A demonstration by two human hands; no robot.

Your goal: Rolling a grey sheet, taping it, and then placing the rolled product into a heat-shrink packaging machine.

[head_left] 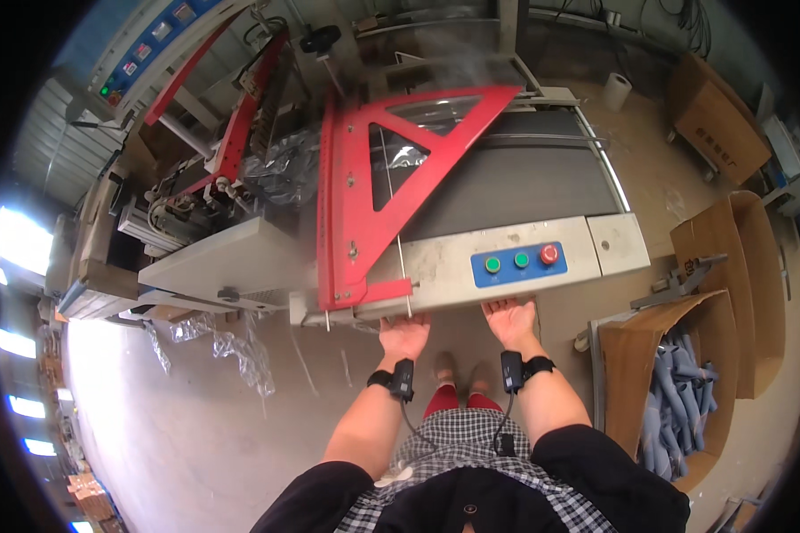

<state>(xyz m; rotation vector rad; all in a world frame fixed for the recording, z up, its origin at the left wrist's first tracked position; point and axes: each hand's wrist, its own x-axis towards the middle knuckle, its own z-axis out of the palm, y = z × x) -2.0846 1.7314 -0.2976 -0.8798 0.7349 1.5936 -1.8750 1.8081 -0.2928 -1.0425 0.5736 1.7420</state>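
A sealing machine with a dark conveyor belt (542,160) stands in front of me. My left hand (405,336) is palm up at its front edge, below the foot of a red triangular frame (418,182). Its fingers reach under the edge and are mostly hidden. Palm up as well, my right hand (511,322) lies at the same edge, below a blue button panel (518,265) with two green buttons and one red. Its fingers look stretched out, their tips partly under the edge. I see nothing held in either hand. Both wrists carry black strapped devices with cables.
Clear plastic film (284,169) bunches left of the red frame, and more scraps (240,355) hang below. At right, a cardboard box (627,373) holds several grey-blue rolled pieces (680,400). Another carton (718,120) and a white roll (616,91) stand farther back.
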